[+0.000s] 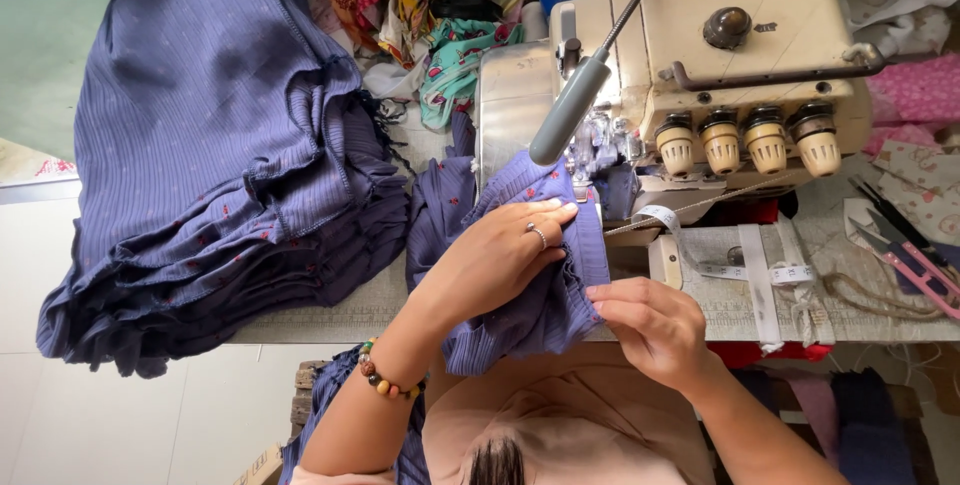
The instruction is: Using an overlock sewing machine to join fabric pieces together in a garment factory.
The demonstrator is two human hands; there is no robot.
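Step in hand: we judge that we are feeding a blue-violet fabric piece into the overlock sewing machine, lining its edge up at the presser foot.

Left hand: it lies flat on the fabric, fingers stretched forward and pressing the cloth down just before the needle area; a ring shows on one finger and a bead bracelet sits on the wrist.

Right hand: its fingers are closed in a pinch on the near right edge of the same fabric, holding it taut.

Where the fabric lies: it runs under the left fingers, up to the machine's foot just beyond them, and hangs over the table edge towards us below both hands.

Next move, as we judge it: the edge needs to stay straight and flat as it goes in, so both hands must guide together, with the left fingertips kept clear of the needle.

Around the fingers: a stack of matching blue-violet pieces lies well to the left of the left hand; a white measuring tape lies just right of the right hand; pink-handled scissors rest far to the right.
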